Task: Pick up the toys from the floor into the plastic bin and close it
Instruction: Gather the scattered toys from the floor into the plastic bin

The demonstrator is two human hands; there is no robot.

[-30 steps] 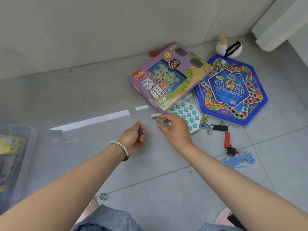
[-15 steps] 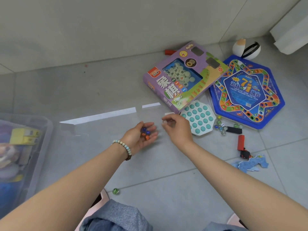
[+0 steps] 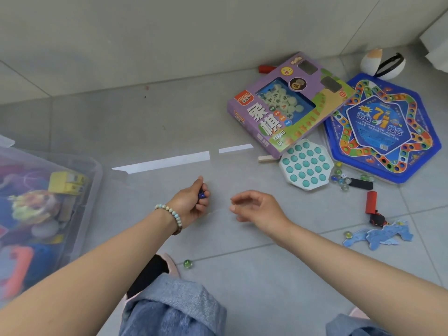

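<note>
My left hand [image 3: 191,202] is curled round several marbles; a blue marble [image 3: 201,195] shows between its fingers. My right hand [image 3: 259,209] hovers beside it over the floor, fingers loosely bent, holding nothing. The clear plastic bin [image 3: 93,190] stands at the left with several toys inside, among them a yellow block [image 3: 66,181]. Loose on the floor lie a green marble [image 3: 187,263], a marble cluster [image 3: 340,177], a white-and-teal pop toy [image 3: 306,167], a purple chess box [image 3: 288,105], a blue hexagonal game board [image 3: 383,127] and a wooden block [image 3: 266,158].
A black piece [image 3: 361,184], a red-and-black toy [image 3: 373,210], blue puzzle pieces [image 3: 380,235] with a marble [image 3: 348,234] and a white ball toy [image 3: 383,61] lie at the right. A wall runs along the back. My knees and slippers are at the bottom.
My left hand has closed its open palm over the marbles. My right hand has drawn back from it and opened. The view has shifted, showing more of the bin.
</note>
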